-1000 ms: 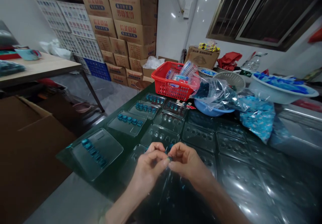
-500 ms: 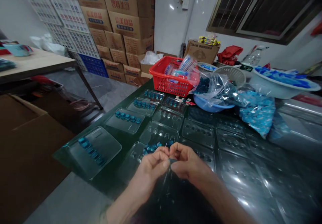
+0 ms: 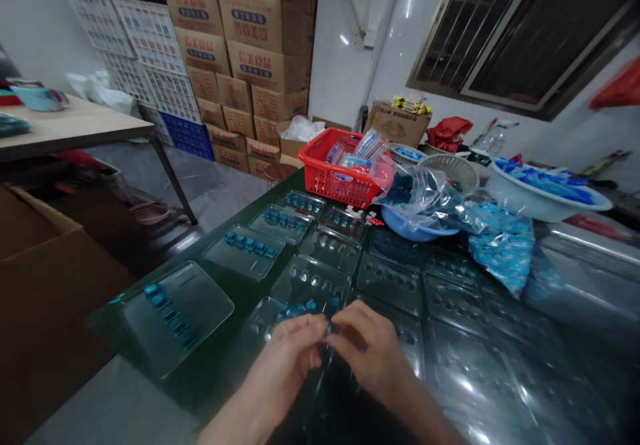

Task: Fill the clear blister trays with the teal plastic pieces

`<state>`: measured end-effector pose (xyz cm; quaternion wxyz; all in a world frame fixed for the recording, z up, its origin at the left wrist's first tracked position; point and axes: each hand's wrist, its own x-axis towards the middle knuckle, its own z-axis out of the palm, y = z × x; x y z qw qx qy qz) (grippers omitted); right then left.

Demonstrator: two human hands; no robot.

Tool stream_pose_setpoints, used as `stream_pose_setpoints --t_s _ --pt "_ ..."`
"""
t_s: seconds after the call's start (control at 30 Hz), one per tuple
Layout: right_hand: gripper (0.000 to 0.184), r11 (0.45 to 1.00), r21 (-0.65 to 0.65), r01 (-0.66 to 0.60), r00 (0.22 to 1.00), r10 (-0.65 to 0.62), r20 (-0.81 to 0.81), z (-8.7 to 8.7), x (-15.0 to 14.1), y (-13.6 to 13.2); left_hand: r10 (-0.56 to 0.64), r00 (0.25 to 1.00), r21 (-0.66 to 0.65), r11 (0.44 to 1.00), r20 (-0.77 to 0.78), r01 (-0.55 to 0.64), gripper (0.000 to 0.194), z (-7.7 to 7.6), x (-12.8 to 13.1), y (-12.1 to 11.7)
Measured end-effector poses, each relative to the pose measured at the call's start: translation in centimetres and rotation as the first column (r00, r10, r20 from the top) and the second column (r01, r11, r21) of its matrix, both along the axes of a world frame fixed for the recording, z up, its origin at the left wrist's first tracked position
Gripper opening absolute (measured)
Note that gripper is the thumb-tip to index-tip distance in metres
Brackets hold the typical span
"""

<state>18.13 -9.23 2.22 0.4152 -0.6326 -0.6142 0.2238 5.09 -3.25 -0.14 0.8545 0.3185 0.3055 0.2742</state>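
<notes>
My left hand (image 3: 283,365) and my right hand (image 3: 373,351) meet low in the view, their fingertips pinched around a small blue piece (image 3: 329,327). A thin clear plastic strip (image 3: 320,365) seems to hang below them. Just beyond my left fingers, a clear blister tray (image 3: 263,318) holds a row of blue pieces (image 3: 297,310). Several similar trays lie across the dark green table top (image 3: 215,371), some with blue rows, others bare. The largest filled tray (image 3: 200,305) sits to my left.
Beyond the trays stand a red plastic basket (image 3: 340,171), a clear bag over a blue bowl (image 3: 415,230), a blue foil bag (image 3: 503,248) and a white basin of blue packets (image 3: 545,198). Stacked cardboard cartons (image 3: 240,51) rise behind. A wooden table (image 3: 65,125) stands at left.
My hands have moved slightly nearer me, and the whole view has tilted and shifted. The blue row in the tray beyond my fingers, hidden a second ago, now shows.
</notes>
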Motion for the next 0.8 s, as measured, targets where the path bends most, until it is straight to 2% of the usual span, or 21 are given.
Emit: stream_pose_setpoints --t_s 0.07,0.1,0.13,0.17,0.23,0.3,0.33,0.4,0.47,0.53,0.6,0.63,0.67,0.8 --pt "0.004 0.999 -0.043 0.017 0.992 -0.022 -0.126 -0.2 0.2 0.6 0.041 0.997 0.112 0.993 -0.065 -0.034 0.014 0.5 0.1 0.0" --pt "0.005 0.996 -0.084 0.019 0.973 -0.038 -0.23 -0.2 0.3 1.0 0.071 0.992 0.207 0.977 -0.1 -0.049 0.016 0.8 0.0 0.1" --pt "0.008 0.991 -0.131 0.011 0.937 -0.055 -0.344 -0.3 0.4 1.5 0.114 0.985 0.343 0.937 -0.133 -0.062 0.018 1.0 0.0 0.1" --pt "0.01 0.985 -0.174 -0.009 0.89 -0.071 -0.451 -0.3 0.5 1.9 0.162 0.974 0.488 0.871 -0.156 -0.067 0.017 1.3 -0.1 0.2" --pt "0.015 0.973 -0.222 -0.062 0.791 -0.088 -0.606 -0.6 0.5 2.7 0.248 0.952 0.716 0.697 -0.18 -0.047 0.015 1.4 -0.2 0.5" --pt "0.017 0.966 -0.233 -0.11 0.723 -0.083 -0.686 -1.0 0.5 3.4 0.309 0.933 0.831 0.556 -0.186 -0.018 0.015 1.2 -0.4 1.1" --pt "0.018 0.963 -0.234 -0.132 0.699 -0.077 -0.711 -1.3 0.4 3.6 0.329 0.925 0.859 0.512 -0.191 -0.005 0.016 1.0 -0.4 1.4" --pt "0.02 0.954 -0.24 -0.178 0.669 -0.062 -0.741 -1.8 0.2 4.1 0.348 0.916 0.885 0.465 -0.201 0.017 0.016 0.7 -0.3 2.0" --pt "0.02 0.945 -0.246 -0.217 0.669 -0.04 -0.742 -2.2 0.5 4.7 0.352 0.914 0.891 0.452 -0.203 0.024 0.014 0.5 0.0 2.5" --pt "0.018 0.942 -0.255 -0.218 0.735 -0.014 -0.678 -2.4 1.7 6.1 0.373 0.907 0.881 0.473 -0.196 -0.005 0.012 0.5 0.2 2.8" --pt "0.017 0.965 -0.242 -0.104 0.885 -0.021 -0.465 -2.4 4.0 8.4 0.422 0.884 0.851 0.522 -0.203 -0.054 0.021 0.6 0.2 3.1" --pt "0.017 0.979 -0.203 0.0 0.958 -0.058 -0.281 -2.3 5.5 9.9 0.449 0.868 0.835 0.545 -0.213 -0.077 0.027 0.6 0.0 3.2" --pt "0.018 0.981 -0.115 0.156 0.985 -0.163 -0.051 -2.3 7.2 11.5 0.465 0.856 0.822 0.562 -0.226 -0.088 0.03 0.6 -0.3 3.4" --pt "0.016 0.95 -0.046 0.309 0.936 -0.296 0.191 -3.1 13.8 18.0 0.447 0.846 0.825 0.564 -0.29 -0.016 0.031 0.3 -1.9 4.2"
